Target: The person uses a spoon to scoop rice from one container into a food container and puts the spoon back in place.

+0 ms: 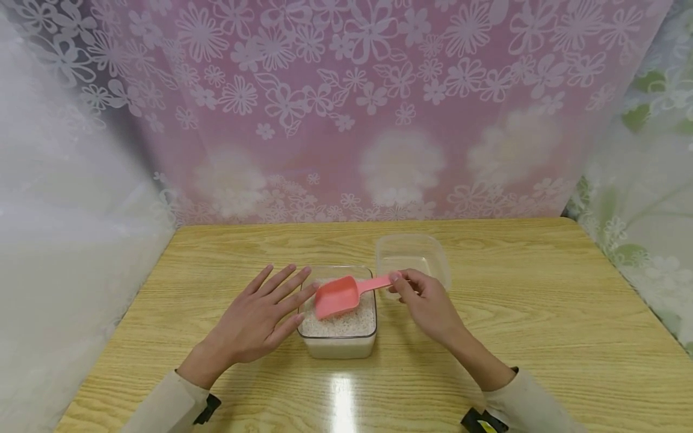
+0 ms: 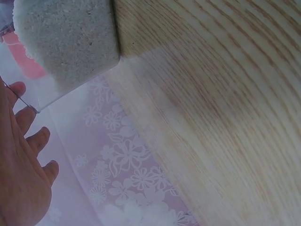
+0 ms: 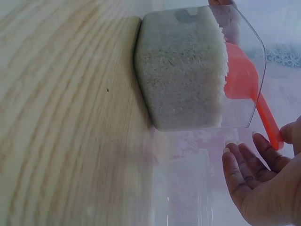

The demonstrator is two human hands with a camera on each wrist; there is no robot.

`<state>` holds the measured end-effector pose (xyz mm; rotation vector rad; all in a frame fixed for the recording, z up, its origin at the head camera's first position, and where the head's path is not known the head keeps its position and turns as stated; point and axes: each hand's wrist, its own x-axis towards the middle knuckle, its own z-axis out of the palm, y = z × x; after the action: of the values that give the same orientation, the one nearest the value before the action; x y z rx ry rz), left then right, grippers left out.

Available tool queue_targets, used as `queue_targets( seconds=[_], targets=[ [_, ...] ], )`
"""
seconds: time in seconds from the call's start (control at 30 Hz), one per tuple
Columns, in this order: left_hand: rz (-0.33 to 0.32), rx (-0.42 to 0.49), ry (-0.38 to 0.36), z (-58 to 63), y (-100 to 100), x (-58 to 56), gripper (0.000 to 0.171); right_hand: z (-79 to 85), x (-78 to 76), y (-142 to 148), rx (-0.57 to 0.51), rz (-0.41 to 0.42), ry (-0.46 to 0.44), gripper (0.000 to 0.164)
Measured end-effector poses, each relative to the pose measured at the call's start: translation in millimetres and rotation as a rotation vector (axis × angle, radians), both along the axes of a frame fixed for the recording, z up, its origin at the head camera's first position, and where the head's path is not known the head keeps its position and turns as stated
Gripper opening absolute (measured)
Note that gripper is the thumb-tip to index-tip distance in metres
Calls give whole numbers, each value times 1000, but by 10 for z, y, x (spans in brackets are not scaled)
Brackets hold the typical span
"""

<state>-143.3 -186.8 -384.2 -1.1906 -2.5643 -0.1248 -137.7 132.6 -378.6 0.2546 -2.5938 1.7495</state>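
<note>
A clear square container (image 1: pixel 342 347) filled most of the way with white rice (image 1: pixel 338 328) stands on the table. A pink scoop (image 1: pixel 337 297) lies over the rice inside it, its handle slanting up across the right rim. My right hand (image 1: pixel 428 304) pinches the handle end between thumb and forefinger, the other fingers loosely bent below, as the right wrist view shows. My left hand (image 1: pixel 257 322) is spread with straight fingers at the container's left side, its fingertips right at the rim. In the left wrist view those fingers (image 2: pixel 36 141) overlap the container's upper edge.
Behind and to the right of the rice stands a second, translucent plastic container (image 1: pixel 414 246) on the wood-grain table (image 1: pixel 216 264). A pink flowered curtain (image 1: pixel 346 150) hangs past the far edge, with pale sheets on both sides.
</note>
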Motion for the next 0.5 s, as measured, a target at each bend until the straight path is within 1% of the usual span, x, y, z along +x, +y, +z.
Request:
queue_targets(
  seconds=[0.27,0.4,0.5],
  targets=[
    [7,-15,-2,10,7,6,53,48,-60,41,-126,19,-4,36],
    [3,-11,-6,7,4,9,53,76,-89,62,-205,22,-53,38],
    [3,-13,-8,3,3,11,53,102,-100,75,-285,34,-118,41]
  ],
)
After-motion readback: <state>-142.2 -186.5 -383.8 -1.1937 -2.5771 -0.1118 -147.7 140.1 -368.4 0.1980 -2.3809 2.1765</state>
